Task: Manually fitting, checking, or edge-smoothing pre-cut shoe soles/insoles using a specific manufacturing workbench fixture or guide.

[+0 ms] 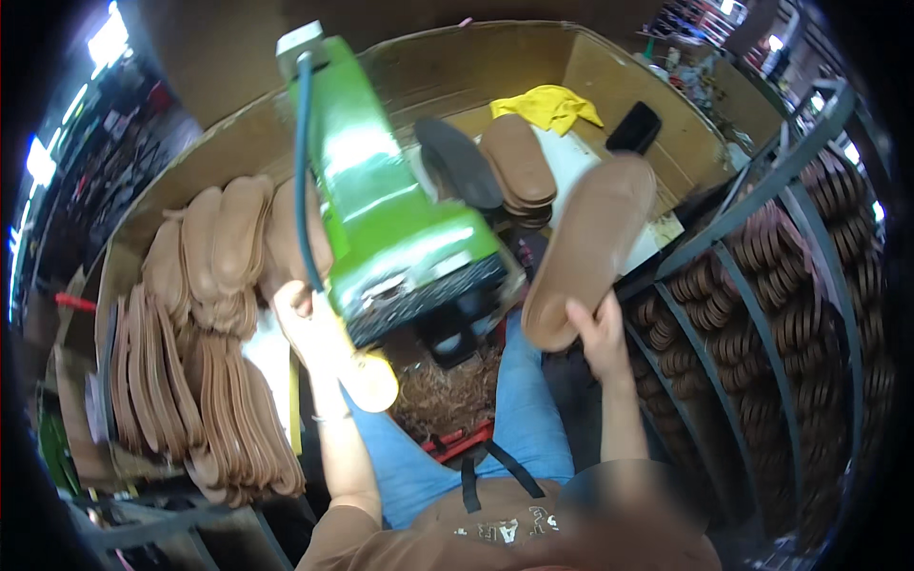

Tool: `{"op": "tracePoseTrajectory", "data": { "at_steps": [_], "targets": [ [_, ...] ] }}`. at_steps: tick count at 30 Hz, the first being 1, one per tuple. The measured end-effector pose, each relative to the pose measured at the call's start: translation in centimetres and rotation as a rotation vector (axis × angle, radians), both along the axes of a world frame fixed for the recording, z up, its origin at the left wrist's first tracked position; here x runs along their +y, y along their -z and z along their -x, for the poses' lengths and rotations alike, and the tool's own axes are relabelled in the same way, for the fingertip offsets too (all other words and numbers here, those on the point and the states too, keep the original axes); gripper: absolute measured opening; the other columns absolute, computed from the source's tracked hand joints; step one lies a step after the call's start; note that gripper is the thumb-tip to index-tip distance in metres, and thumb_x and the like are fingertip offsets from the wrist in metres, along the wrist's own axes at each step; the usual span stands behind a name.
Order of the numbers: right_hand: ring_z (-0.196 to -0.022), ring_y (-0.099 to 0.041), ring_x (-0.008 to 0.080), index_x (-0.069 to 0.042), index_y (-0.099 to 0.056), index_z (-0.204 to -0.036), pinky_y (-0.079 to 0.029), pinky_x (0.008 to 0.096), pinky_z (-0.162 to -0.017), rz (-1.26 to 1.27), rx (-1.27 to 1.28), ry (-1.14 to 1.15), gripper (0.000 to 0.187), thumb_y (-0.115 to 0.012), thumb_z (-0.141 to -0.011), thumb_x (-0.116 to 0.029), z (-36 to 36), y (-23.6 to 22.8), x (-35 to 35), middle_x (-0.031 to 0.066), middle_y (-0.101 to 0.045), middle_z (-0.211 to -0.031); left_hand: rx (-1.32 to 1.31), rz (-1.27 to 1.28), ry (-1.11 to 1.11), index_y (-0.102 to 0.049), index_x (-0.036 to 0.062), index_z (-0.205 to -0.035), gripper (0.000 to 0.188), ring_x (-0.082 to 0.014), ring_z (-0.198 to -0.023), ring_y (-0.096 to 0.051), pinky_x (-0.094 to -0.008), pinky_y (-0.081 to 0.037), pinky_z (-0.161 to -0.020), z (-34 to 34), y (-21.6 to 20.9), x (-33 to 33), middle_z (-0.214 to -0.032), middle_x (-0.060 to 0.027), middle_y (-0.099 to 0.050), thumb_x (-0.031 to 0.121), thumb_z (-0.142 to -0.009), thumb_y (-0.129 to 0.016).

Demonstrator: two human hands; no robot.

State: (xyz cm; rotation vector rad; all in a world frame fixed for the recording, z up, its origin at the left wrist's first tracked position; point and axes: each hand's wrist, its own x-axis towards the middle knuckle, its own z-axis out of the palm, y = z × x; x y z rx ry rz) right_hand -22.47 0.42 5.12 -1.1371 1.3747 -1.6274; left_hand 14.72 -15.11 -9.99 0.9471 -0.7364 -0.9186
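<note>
My right hand (602,338) grips the lower end of a brown shoe insole (598,238), thumb on its face, and holds it up to the right of a green machine (381,181). Left of the machine, my left hand (303,319) is closed on the lower end of another brown insole (293,233), partly hidden by the machine and its cable. Bright light washes out part of this hand. A round yellow glow (369,383) shows beside its wrist, under the machine's dark lower end.
Stacks of brown insoles (157,371) fill the left of a cardboard-walled bench. Behind the machine lie a dark grey insole (457,162), a small brown pile (519,162), a yellow cloth (547,107) and a black phone-like object (634,127). A metal rack (747,305) packed with insoles stands right.
</note>
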Motion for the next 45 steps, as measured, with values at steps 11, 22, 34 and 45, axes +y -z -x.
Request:
{"op": "tracePoseTrajectory", "data": {
  "at_steps": [11, 22, 34, 45],
  "targets": [
    [-0.105, -0.054, 0.0429, 0.002, -0.054, -0.112, -0.044, 0.0441, -0.088, -0.456, 0.809, 0.279, 0.046, -0.06, -0.082, -0.033, 6.7, -2.0, -20.7, 0.0305, -0.056, -0.111, -0.898, 0.136, -0.282, -0.055, 0.0008, -0.1, 0.034, -0.0274, -0.104, -0.054, -0.0368, -0.044, -0.089, 3.3, -7.6, -5.0, -0.111, -0.0145, -0.054, 0.0, -0.07, -0.072],
    [-0.073, -0.061, 0.0113, 0.001, -0.058, -0.1, -0.048, 0.0232, -0.067, -0.132, 0.059, -0.157, 0.017, -0.06, -0.084, -0.005, -3.0, 8.1, -4.2, 0.0059, -0.063, -0.083, -0.182, 0.117, 0.052, -0.038, -0.0002, -0.121, 0.069, -0.0289, -0.118, -0.047, -0.04, -0.035, -0.104, -1.5, -11.7, 17.7, -0.125, -0.021, -0.047, 0.007, -0.06, -0.07],
    [-0.096, -0.059, 0.0162, 0.005, -0.053, -0.112, -0.045, 0.0288, -0.087, -0.357, -0.462, -0.356, 0.037, -0.067, -0.078, -0.001, -3.6, 13.0, 7.5, 0.0106, -0.061, -0.106, 0.28, -0.154, 0.584, -0.037, -0.0033, -0.132, 0.064, -0.0215, -0.105, -0.055, -0.0327, -0.046, -0.09, 6.1, -9.2, 20.3, -0.112, -0.0121, -0.056, 0.006, -0.076, -0.065],
    [-0.096, -0.059, 0.0176, 0.005, -0.056, -0.113, -0.047, 0.0309, -0.086, -0.551, -0.449, -0.312, 0.045, -0.074, -0.072, -0.002, -6.6, 13.9, 17.2, 0.0099, -0.062, -0.108, -0.191, -0.204, 0.712, -0.065, -0.0045, -0.098, 0.025, -0.0074, -0.07, -0.059, -0.022, -0.049, -0.064, 14.4, -12.1, 15.9, -0.081, -0.0048, -0.066, 0.013, -0.081, -0.071]
  ]
}}
